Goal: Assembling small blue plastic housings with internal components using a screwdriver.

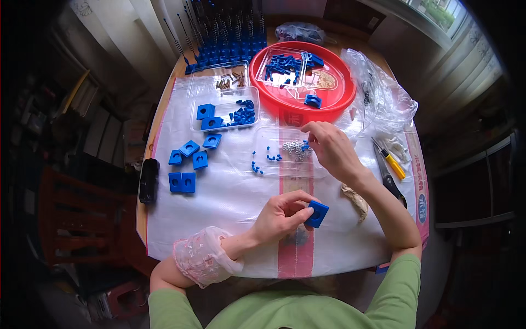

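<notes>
My left hand (282, 216) pinches a blue square block (317, 213) with a round recess in its face, thumb on the front. Over a shallow clear tray (268, 171) my right hand (332, 149) bends down, its fingers drawn together; whatever they hold is too small to make out. Beneath those fingers lies a heap of small silvery nuts (292, 147), with a few little blue pieces (305, 146) among them. Other tiny blue pieces (273, 157) are scattered on the same tray. Several matching blue blocks (189, 148) rest on the cloth to the left.
Behind stand a clear box (195, 124) with blue parts, brass-coloured pins (230, 81) in a container, and a red basin (350, 97). Upright springs on rods (223, 30) fill the back left. Scissors (388, 178), a yellow-handled screwdriver (394, 165) and a plastic bag (383, 90) lie right.
</notes>
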Motion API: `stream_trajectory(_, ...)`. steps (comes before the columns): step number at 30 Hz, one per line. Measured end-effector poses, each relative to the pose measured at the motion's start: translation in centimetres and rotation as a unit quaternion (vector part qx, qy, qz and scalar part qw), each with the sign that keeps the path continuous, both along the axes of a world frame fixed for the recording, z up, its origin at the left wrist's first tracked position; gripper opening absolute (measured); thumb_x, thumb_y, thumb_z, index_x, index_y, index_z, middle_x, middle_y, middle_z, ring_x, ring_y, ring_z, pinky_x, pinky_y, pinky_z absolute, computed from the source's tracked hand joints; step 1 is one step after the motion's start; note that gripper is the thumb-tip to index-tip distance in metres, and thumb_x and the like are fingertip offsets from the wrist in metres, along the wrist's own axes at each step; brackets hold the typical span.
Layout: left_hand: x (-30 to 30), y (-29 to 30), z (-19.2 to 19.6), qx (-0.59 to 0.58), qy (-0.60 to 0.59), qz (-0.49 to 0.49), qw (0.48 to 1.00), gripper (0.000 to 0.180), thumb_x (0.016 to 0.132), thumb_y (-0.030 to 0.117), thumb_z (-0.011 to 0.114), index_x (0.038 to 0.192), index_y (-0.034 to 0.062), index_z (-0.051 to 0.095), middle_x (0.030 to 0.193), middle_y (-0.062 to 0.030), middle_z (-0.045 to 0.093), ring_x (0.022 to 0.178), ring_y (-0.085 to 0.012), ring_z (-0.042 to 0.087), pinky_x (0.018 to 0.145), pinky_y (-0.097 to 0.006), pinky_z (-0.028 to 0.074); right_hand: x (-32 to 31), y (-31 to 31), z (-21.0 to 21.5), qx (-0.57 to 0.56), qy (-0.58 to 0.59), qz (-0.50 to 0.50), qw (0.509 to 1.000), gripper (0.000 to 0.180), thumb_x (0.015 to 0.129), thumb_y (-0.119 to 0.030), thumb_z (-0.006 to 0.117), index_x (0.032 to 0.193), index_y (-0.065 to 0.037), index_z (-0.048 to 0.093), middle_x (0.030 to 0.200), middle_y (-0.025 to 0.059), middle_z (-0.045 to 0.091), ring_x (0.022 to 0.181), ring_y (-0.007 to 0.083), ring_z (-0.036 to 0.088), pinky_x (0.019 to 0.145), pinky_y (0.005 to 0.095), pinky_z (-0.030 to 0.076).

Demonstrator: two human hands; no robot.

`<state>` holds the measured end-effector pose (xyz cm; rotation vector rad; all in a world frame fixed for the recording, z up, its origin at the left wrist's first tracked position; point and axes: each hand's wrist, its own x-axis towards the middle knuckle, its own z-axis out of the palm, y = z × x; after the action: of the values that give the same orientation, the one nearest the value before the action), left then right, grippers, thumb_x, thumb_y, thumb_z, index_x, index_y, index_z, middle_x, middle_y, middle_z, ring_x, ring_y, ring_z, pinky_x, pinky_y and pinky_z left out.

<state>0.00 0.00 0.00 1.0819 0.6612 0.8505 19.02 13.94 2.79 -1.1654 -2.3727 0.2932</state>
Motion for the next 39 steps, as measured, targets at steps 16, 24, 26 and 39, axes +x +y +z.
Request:
stream_trajectory(16,-0.1,-0.2,0.3,-0.007,-0.008,0.007,1.000,0.024,0.104,0.014,0.065,0.126,0.0033,0.067,0.091,-0.0073,0.077,0.079,-0.0088,0.072,0.066,-0.022,0.053,0.5,-3.7,-0.3,0.003,0.017,0.053,0.998,0.012,0.083,-0.001,0.072,0.094,-0.002,0.068,0.094,0.0140,0.065,0.095,0.0341,0.066,0.082,0.0442,0.053)
stream_trajectory(24,0.0,-0.3,0.2,0.011,-0.022,0.014,1.000,0.026,0.103,0.011,0.063,0.127,0.0019,0.066,0.093,-0.0105,0.077,0.074,-0.0072,0.069,0.059,-0.021,0.048,0.3,-5.7,-2.1,0.003,0.014,0.097,0.995,0.013,0.084,-0.012,0.074,0.084,-0.003,0.065,0.088,0.0105,0.061,0.088,0.0295,0.063,0.077,0.0418,0.054)
stream_trajectory(26,-0.1,-0.2,0.4,0.006,-0.022,0.009,1.000,0.025,0.104,0.010,0.063,0.127,0.0011,0.066,0.095,-0.0084,0.077,0.083,-0.0109,0.073,0.073,-0.026,0.059,0.2,-5.7,-2.1,0.011,0.007,0.093,0.996,0.013,0.084,-0.012,0.074,0.084,-0.002,0.065,0.087,0.0105,0.061,0.088,0.0293,0.063,0.077,0.0417,0.054)
stream_trajectory(39,-0.1,-0.2,0.4,0.004,-0.009,0.007,1.000,0.025,0.104,0.012,0.063,0.126,0.0016,0.067,0.092,-0.0082,0.077,0.081,-0.0098,0.072,0.070,-0.024,0.057,0.2,-4.4,-2.5,0.047,0.009,0.059,0.997,0.013,0.084,-0.010,0.076,0.083,-0.003,0.065,0.086,0.0100,0.062,0.087,0.0294,0.063,0.078,0.0424,0.054)
